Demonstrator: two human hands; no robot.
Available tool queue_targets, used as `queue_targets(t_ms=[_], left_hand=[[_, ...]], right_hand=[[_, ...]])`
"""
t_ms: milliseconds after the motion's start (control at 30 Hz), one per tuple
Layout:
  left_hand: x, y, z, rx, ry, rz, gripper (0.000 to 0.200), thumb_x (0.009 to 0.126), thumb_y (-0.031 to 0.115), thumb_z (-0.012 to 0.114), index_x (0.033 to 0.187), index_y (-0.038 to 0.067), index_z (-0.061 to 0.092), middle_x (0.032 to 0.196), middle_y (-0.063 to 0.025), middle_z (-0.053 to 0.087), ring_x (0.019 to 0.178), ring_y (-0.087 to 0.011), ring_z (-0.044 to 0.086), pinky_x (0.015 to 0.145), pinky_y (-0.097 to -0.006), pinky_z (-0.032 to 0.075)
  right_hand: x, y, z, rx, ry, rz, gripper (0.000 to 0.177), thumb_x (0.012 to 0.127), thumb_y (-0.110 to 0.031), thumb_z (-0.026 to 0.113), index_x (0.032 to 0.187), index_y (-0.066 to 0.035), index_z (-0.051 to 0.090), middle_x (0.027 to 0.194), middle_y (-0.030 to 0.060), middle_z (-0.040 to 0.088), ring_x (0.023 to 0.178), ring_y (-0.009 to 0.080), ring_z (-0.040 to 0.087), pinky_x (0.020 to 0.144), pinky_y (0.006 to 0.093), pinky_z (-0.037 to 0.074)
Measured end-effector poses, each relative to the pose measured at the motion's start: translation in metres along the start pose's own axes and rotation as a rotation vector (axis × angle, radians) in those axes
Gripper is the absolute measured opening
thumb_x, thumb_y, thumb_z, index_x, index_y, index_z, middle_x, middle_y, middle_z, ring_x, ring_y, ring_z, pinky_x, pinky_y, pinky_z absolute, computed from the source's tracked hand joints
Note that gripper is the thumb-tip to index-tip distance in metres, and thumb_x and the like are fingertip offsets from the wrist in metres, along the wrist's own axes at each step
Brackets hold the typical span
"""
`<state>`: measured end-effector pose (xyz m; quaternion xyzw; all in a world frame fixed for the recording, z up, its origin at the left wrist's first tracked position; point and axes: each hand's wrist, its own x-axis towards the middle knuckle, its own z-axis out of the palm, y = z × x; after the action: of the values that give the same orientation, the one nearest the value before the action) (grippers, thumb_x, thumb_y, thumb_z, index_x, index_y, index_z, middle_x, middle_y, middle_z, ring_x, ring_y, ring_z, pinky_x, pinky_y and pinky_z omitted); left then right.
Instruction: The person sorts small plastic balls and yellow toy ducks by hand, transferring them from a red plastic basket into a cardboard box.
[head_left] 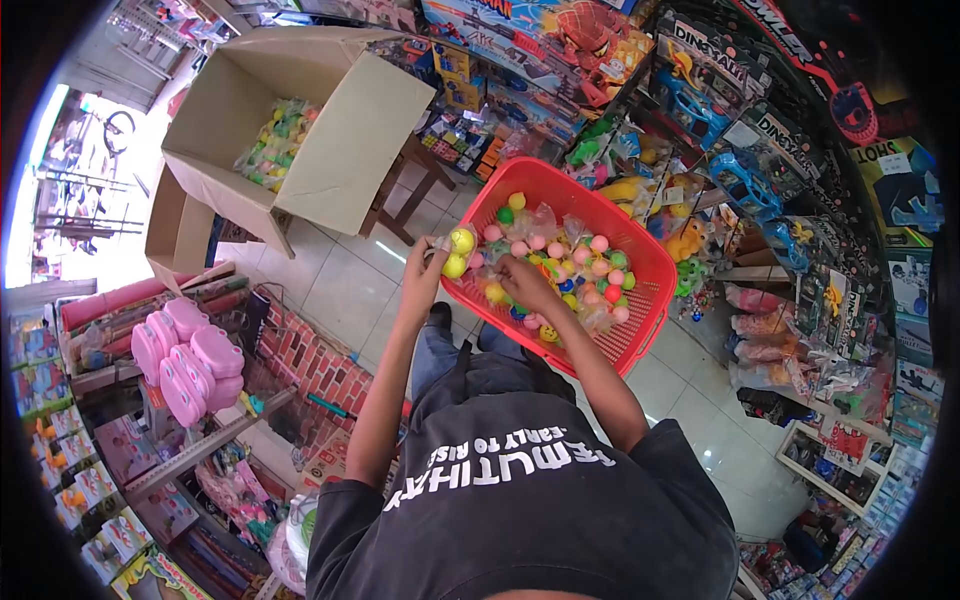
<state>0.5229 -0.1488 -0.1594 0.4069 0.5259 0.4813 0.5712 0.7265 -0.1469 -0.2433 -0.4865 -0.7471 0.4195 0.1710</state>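
My left hand (426, 264) is closed at the left rim of a red plastic basket (650, 270), pinching a pack of yellow balls (459, 254) that looks wrapped in clear plastic. Inside the basket, my right hand (524, 281) reaches in among small colourful balls (581, 254). Its fingers are curled together, and what they hold, if anything, is hidden. Pink, green, yellow, orange and blue balls lie about it, many of them in clear bags.
An open cardboard box (340, 140) holding more bagged balls stands on a wooden stool (405, 200) at the upper left. Pink cases (188, 360) hang at the left. Packaged toys (760, 150) crowd the right. Tiled floor (335, 270) shows between.
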Motion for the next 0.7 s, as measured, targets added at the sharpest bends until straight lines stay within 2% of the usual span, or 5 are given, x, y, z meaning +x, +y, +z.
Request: queue_targets(t_ms=[67,267,333,400,700], left_hand=[[-0.003,-0.002,-0.004,-0.025,-0.012,0.003,0.018,0.090,0.020,0.054,0.093,0.003,0.050,0.082,-0.0019,0.056,0.076,-0.0071,0.052,0.066,-0.0210,0.041],[-0.006,0.005,-0.010,-0.129,-0.104,-0.040,0.014,0.089,0.017,0.053,0.092,0.004,0.049,0.084,-0.0010,0.053,0.077,-0.0068,0.052,0.068,-0.0216,0.043],[-0.010,0.012,-0.013,-0.145,-0.124,-0.062,0.014,0.090,0.018,0.051,0.092,0.004,0.048,0.085,-0.0010,0.053,0.076,-0.0067,0.052,0.069,-0.0221,0.044],[-0.018,0.024,-0.015,-0.172,-0.131,-0.069,0.016,0.091,0.020,0.050,0.093,0.004,0.047,0.086,-0.0021,0.054,0.077,-0.0074,0.054,0.068,-0.0234,0.047],[-0.042,0.079,-0.078,-0.389,-0.160,0.000,0.016,0.091,0.016,0.050,0.096,0.005,0.040,0.099,-0.0065,0.051,0.090,-0.0138,0.057,0.076,-0.0322,0.053]], right_hand=[[-0.008,-0.009,-0.018,0.331,0.071,0.119,0.017,0.079,-0.004,0.051,0.096,-0.002,0.051,0.085,0.0087,0.055,0.088,0.0195,0.054,0.078,0.0306,0.042],[-0.020,-0.053,-0.061,0.521,0.238,-0.013,0.014,0.083,-0.002,0.044,0.095,-0.002,0.051,0.089,0.0012,0.052,0.088,0.0114,0.049,0.078,0.0245,0.040],[-0.022,-0.073,-0.065,0.591,0.278,-0.088,0.008,0.083,-0.006,0.047,0.088,-0.004,0.052,0.084,0.0008,0.051,0.077,0.0099,0.052,0.069,0.0246,0.043],[-0.024,-0.104,-0.067,0.961,0.254,0.026,0.006,0.083,-0.008,0.048,0.086,-0.005,0.051,0.083,-0.0022,0.049,0.073,0.0048,0.048,0.065,0.0201,0.041],[-0.001,-0.219,-0.038,0.832,0.131,-0.124,0.023,0.077,-0.007,0.067,0.075,-0.006,0.044,0.080,-0.0033,0.041,0.068,0.0030,0.045,0.057,0.0181,0.041]])
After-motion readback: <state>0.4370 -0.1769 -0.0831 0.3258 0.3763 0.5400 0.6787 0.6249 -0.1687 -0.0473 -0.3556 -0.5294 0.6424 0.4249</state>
